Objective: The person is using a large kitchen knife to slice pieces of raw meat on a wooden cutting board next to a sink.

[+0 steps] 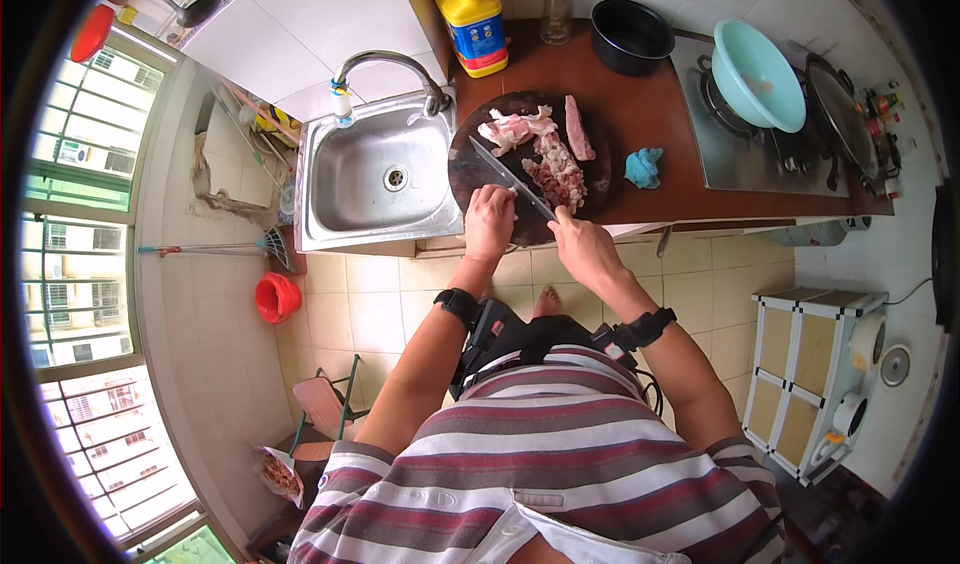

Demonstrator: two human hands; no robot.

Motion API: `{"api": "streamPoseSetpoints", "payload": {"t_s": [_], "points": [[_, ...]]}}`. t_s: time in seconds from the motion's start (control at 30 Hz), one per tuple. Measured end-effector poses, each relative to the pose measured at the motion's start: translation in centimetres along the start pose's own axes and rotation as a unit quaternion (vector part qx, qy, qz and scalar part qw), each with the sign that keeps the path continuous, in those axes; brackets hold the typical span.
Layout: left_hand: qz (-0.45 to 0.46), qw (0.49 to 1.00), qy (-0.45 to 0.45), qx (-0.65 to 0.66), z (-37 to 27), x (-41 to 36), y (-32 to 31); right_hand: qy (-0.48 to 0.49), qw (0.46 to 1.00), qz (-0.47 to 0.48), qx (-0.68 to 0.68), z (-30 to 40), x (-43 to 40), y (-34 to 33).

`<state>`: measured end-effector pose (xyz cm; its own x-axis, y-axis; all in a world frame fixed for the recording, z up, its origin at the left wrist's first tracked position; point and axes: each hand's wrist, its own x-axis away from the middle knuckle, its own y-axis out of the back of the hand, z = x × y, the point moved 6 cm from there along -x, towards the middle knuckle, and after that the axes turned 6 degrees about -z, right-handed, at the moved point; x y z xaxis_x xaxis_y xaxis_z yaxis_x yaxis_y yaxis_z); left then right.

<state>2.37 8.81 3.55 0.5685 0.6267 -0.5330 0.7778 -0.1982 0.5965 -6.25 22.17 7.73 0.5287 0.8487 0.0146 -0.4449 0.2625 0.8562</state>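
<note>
A kitchen knife [510, 177] with a long blade slants across the round dark chopping board [480, 170]. My right hand [589, 249] grips its handle at the board's near edge. Just left of the blade, my left hand [489, 219] rests on the board with curled fingers over a small pale piece of meat [514, 193], mostly hidden. Beyond the blade lie a heap of chopped meat [559, 174], a flat fatty piece of raw meat [516, 127] and a long strip of meat [578, 129].
A steel sink [352, 181] with a faucet [390, 55] adjoins the board's left. Right of the board lies a crumpled blue cloth or bag [643, 168]. Behind stand a yellow pump jug [471, 24], a glass jar [557, 9] and a black pot [632, 37]. A turquoise basin [757, 76] sits on the stove [750, 159].
</note>
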Motion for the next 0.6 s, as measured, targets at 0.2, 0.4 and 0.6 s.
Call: {"api": "streamPoseSetpoints", "payload": {"t_s": [0.2,0.4,0.6], "points": [[0.011,1.0,0.004,-0.007,0.1,0.0,0.0,0.011,1.0,-0.003,0.005,0.4,0.7,-0.6],[0.033,0.999,0.014,0.002,0.0,-0.2,-0.3,0.022,0.999,-0.026,0.035,1.2,-3.0,-3.3],[0.044,0.999,0.015,-0.011,0.4,-0.2,-0.2,0.049,0.998,-0.039,0.0,3.1,-7.8,-4.1]]}}
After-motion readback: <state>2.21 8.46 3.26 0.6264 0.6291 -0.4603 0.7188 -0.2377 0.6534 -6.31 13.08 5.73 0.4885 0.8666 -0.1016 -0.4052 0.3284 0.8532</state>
